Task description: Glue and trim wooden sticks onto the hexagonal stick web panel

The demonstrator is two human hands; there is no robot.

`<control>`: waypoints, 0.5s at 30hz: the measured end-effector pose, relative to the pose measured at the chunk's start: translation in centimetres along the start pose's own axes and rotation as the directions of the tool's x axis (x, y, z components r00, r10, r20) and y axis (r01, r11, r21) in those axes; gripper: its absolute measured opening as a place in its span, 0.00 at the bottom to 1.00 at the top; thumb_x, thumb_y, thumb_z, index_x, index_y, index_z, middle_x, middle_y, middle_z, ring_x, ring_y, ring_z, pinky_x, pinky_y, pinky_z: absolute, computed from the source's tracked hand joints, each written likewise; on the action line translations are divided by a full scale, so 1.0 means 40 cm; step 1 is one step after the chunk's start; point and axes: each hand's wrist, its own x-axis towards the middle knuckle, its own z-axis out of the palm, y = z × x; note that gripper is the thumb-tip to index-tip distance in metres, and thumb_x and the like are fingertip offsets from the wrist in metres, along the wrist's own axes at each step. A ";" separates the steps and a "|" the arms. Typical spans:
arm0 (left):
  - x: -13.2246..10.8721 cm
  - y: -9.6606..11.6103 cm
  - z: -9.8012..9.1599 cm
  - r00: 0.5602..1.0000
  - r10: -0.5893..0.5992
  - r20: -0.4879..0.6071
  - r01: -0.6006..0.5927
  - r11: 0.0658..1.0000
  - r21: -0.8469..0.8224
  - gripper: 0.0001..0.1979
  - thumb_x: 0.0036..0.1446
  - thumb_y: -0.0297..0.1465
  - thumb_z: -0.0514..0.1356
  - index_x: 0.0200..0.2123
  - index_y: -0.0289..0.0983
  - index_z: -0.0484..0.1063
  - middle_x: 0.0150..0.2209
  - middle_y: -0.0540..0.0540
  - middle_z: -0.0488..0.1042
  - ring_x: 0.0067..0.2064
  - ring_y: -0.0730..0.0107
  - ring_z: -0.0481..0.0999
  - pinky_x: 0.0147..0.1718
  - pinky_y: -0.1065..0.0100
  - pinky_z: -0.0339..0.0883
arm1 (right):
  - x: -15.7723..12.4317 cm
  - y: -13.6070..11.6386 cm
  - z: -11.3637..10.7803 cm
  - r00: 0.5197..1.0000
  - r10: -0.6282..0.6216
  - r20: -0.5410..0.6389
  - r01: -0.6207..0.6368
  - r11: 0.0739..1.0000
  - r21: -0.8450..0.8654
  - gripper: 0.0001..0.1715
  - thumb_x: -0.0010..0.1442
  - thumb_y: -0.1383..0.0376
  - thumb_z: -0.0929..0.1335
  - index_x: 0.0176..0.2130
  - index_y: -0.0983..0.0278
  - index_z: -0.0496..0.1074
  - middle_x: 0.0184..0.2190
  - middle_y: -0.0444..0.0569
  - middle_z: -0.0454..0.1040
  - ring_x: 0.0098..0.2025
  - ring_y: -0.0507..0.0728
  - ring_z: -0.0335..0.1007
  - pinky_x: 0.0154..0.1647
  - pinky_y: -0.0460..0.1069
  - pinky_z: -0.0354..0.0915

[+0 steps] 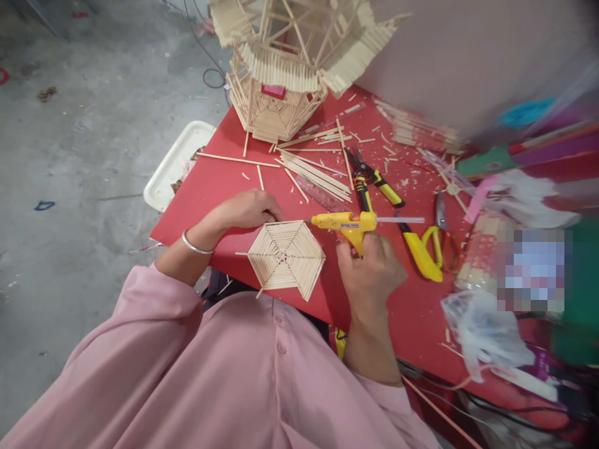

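Observation:
A hexagonal panel of thin wooden sticks, laid in rings around a small central gap, is at the table's front edge. Loose stick ends jut from its left and lower sides. My left hand is closed at its upper left edge, the fingers curled and the thumb partly hidden. My right hand grips a yellow hot glue gun by the handle. The gun's nozzle points left, close to the panel's upper right corner. A clear glue stick protrudes from the gun's back.
Behind stands a tiered wooden stick model. Loose sticks and scraps lie on the red table. Cutting pliers, yellow-handled scissors and a plastic bag are to the right. A white tray sits beyond the left edge.

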 end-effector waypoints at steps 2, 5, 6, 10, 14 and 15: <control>0.000 0.001 -0.001 1.000 0.001 0.002 -0.001 1.000 -0.002 0.16 0.58 0.22 0.59 0.39 0.41 0.87 0.40 0.46 0.86 0.41 0.67 0.83 0.43 0.69 0.72 | -0.004 -0.003 0.004 0.999 -0.018 -0.035 0.019 1.000 0.022 0.13 0.65 0.58 0.66 0.41 0.63 0.76 0.35 0.55 0.76 0.36 0.61 0.71 0.31 0.53 0.57; 0.001 0.002 -0.002 1.000 -0.017 0.006 0.017 1.000 0.005 0.15 0.58 0.23 0.59 0.39 0.40 0.87 0.41 0.45 0.86 0.42 0.66 0.83 0.43 0.68 0.72 | -0.011 -0.016 0.015 0.996 -0.069 -0.056 0.072 0.996 0.056 0.10 0.64 0.60 0.66 0.39 0.62 0.75 0.32 0.52 0.75 0.35 0.60 0.71 0.32 0.52 0.59; 0.001 0.002 -0.002 1.000 -0.025 0.005 0.025 1.000 0.010 0.15 0.58 0.23 0.59 0.39 0.39 0.87 0.41 0.45 0.86 0.42 0.66 0.83 0.43 0.68 0.71 | -0.014 -0.022 0.019 0.994 -0.088 -0.061 0.092 0.994 0.061 0.09 0.64 0.61 0.66 0.38 0.61 0.75 0.31 0.51 0.75 0.34 0.59 0.70 0.32 0.51 0.59; 0.002 -0.002 0.001 0.999 -0.038 0.005 0.038 0.999 0.025 0.14 0.58 0.24 0.60 0.39 0.39 0.86 0.41 0.44 0.86 0.42 0.66 0.82 0.43 0.68 0.71 | -0.021 -0.049 0.035 0.986 -0.144 -0.090 0.148 0.988 0.050 0.07 0.63 0.60 0.67 0.36 0.60 0.73 0.29 0.48 0.74 0.31 0.57 0.68 0.32 0.51 0.59; 0.002 -0.004 0.001 0.999 -0.052 0.016 0.051 0.997 0.051 0.14 0.57 0.24 0.58 0.38 0.37 0.85 0.39 0.45 0.85 0.40 0.67 0.81 0.41 0.68 0.70 | -0.023 -0.068 0.039 0.978 -0.172 -0.117 0.179 0.982 0.057 0.09 0.63 0.57 0.67 0.35 0.60 0.72 0.28 0.47 0.74 0.31 0.57 0.69 0.31 0.50 0.59; 0.002 -0.003 0.000 0.998 -0.060 0.019 0.059 0.997 0.057 0.14 0.57 0.24 0.58 0.38 0.37 0.85 0.38 0.44 0.85 0.39 0.67 0.81 0.41 0.68 0.70 | -0.022 -0.073 0.037 0.976 -0.182 -0.117 0.190 0.979 0.067 0.10 0.64 0.57 0.67 0.35 0.60 0.72 0.28 0.48 0.74 0.31 0.57 0.69 0.32 0.50 0.59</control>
